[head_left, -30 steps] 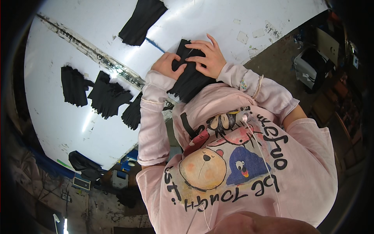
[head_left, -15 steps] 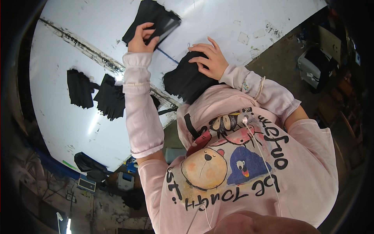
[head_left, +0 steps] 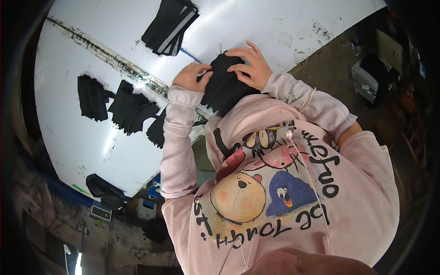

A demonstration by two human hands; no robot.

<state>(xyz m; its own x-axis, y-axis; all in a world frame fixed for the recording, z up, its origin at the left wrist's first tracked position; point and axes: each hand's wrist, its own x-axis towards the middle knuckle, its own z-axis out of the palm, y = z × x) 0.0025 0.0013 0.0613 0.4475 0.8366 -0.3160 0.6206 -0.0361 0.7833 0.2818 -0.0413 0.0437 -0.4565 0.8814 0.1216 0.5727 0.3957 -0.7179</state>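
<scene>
A pile of black fabric pieces (head_left: 227, 82) with ragged edges lies at the table edge against my body. On its right part rests my right hand (head_left: 255, 66), fingers spread and thumb bent over the cloth. My left hand (head_left: 191, 77) is at the pile's left edge, with a gap showing between its thumb and fingers; nothing is visibly held in it. Farther off lies a second stack of black fabric pieces (head_left: 167, 30), fanned a little, with a grey strip (head_left: 181, 27) showing on top. No hand touches that stack.
Several black fabric bundles lie left on the white table (head_left: 59, 119), including a left bundle (head_left: 93, 98) and a middle bundle (head_left: 129, 107). A dark seam (head_left: 98, 50) crosses the tabletop. A black bag-like item (head_left: 104, 190) sits at the left edge. A grey machine-like box (head_left: 373, 78) stands beyond the right edge.
My left hand has let go of a piece at the far stack and come back to the near pile. The grey strip now lies flat there. My right hand has barely moved.
</scene>
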